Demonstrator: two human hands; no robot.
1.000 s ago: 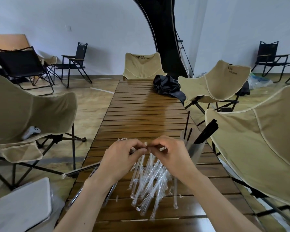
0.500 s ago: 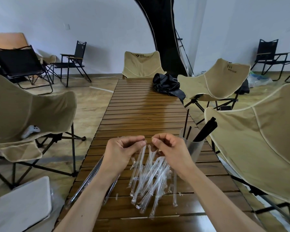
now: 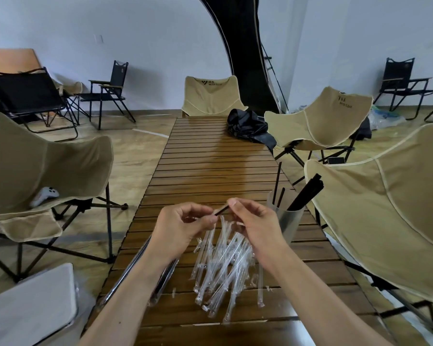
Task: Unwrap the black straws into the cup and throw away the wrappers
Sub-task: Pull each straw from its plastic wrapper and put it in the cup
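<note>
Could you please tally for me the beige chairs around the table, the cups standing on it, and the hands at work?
Beige chairs: 4
Cup: 1
Hands, the left hand and the right hand, both pinching one black straw: 2
Total: 7

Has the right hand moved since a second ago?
Yes. The right hand has pulled away from the left hand, toward the cup, baring a black straw between them.
</note>
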